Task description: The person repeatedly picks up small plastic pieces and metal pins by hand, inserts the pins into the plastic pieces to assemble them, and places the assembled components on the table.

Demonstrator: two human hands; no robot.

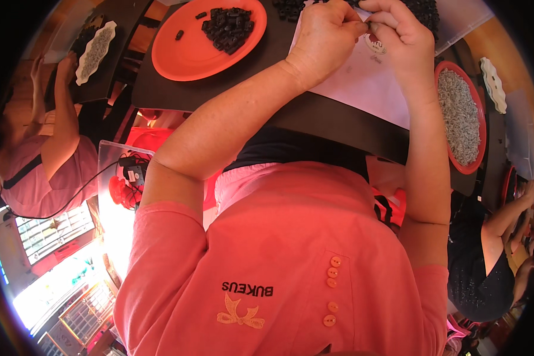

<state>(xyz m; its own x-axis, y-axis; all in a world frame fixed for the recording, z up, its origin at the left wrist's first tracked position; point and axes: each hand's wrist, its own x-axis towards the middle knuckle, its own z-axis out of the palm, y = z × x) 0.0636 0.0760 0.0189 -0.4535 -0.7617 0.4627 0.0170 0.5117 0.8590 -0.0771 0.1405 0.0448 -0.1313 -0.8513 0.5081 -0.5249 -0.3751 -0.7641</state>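
At the far side of the dark table, my left hand (329,38) and my right hand (404,35) meet with their fingertips pinched together. Whatever lies between them is too small to make out, beyond a dark speck at the tips. Below them is a white sheet of paper (362,89) with a round dark-red printed mark. To the left of my left forearm is an orange-red plate (178,62) holding a heap of small black parts (228,29). Beside my right forearm, a red oval plate (480,133) is full of small grey metal-looking pieces (458,113).
More black parts (288,9) lie at the table's far edge, next to a clear plastic tray edge (466,35). People (47,154) sit at tables on both sides. White wavy-edged trays (95,52) stand there. A clear bin with cables (133,172) is left of me.
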